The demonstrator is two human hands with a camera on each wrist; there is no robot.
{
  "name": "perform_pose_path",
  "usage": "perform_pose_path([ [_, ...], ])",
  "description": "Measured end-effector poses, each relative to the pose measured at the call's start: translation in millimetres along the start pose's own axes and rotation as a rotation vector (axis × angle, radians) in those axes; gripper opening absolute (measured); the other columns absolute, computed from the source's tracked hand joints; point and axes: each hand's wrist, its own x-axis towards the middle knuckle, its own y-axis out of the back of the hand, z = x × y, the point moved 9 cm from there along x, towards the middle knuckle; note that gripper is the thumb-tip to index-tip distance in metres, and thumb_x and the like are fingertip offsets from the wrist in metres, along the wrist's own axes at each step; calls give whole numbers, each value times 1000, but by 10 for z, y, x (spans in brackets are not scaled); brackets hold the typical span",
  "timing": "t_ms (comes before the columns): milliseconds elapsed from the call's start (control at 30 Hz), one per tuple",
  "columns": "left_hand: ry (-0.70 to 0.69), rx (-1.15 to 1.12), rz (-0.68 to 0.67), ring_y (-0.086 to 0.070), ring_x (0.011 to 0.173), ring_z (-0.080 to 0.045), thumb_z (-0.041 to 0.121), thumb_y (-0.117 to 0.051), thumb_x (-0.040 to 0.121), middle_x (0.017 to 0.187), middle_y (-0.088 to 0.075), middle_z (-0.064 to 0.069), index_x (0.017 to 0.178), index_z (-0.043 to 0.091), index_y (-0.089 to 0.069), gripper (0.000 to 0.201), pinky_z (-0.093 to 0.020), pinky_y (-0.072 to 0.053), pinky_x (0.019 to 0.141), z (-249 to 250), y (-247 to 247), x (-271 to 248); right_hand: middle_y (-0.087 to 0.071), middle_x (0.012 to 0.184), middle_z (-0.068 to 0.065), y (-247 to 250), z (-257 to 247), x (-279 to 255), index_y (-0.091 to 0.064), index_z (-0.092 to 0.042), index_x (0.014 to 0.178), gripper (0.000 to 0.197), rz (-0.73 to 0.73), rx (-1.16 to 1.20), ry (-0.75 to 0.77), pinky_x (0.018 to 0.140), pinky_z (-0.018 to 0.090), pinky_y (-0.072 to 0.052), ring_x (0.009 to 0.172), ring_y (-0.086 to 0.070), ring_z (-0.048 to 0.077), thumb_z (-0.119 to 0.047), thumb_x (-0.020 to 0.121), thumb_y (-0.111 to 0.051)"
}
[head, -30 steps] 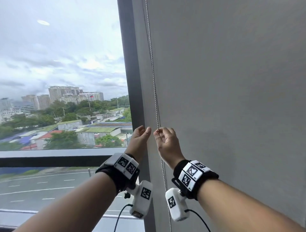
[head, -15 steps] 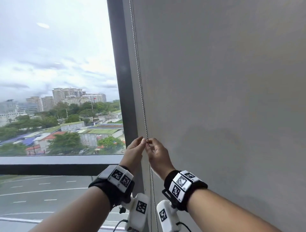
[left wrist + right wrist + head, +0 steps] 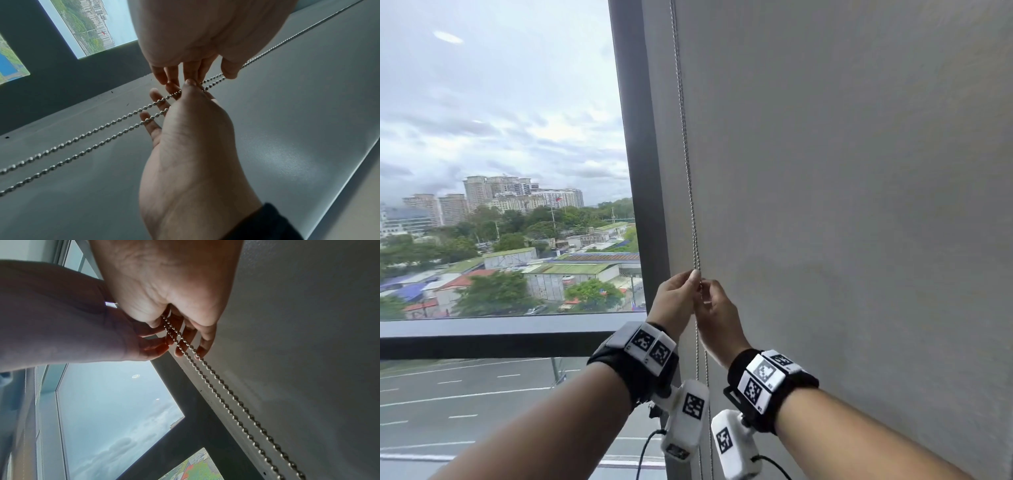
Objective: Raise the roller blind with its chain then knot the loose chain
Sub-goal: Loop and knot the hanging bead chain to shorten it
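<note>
The grey roller blind (image 3: 842,205) hangs down over the right side of the window. Its metal bead chain (image 3: 688,171) runs down the blind's left edge. My two hands meet on the chain at about sill height. My left hand (image 3: 693,279) pinches the chain between thumb and fingertips. My right hand (image 3: 705,291) holds it just below, thumb in front and fingers behind. In the left wrist view two chain strands (image 3: 92,133) run side by side into my right hand (image 3: 180,92) and on to my left hand (image 3: 216,76). In the right wrist view both strands (image 3: 226,394) pass through my right hand (image 3: 170,324).
A dark window post (image 3: 635,171) stands just left of the chain. Left of it is the glass (image 3: 500,137) with a city view. A dark sill (image 3: 500,335) runs across below. The chain's two strands (image 3: 702,370) hang on down between my wrists.
My left hand was open and apart from the chain; it has closed in and now pinches it beside the right hand. The blind has not visibly moved.
</note>
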Motion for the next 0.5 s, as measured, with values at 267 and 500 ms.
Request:
perform_pose_path([
  [267,64,61,15,-54,47,-11,19,-54,90,70,-60,-7,93,1,-65,21,-20,-36,41,-98,20,-72,-66,91,-3,27,-57,-199,-54,-11,122,38,-35,19,61,58,5,-43,65,-62,-7,-37,95,-49],
  [500,41,-1,45,-57,47,-4,14,-55,90,82,-66,-11,99,-2,-65,21,-16,-41,43,-50,62,-85,-61,72,-6,-2,-64,-287,-55,-18,104,8,-64,-44,46,51,5,-39,56,-59,-5,-21,101,-47],
])
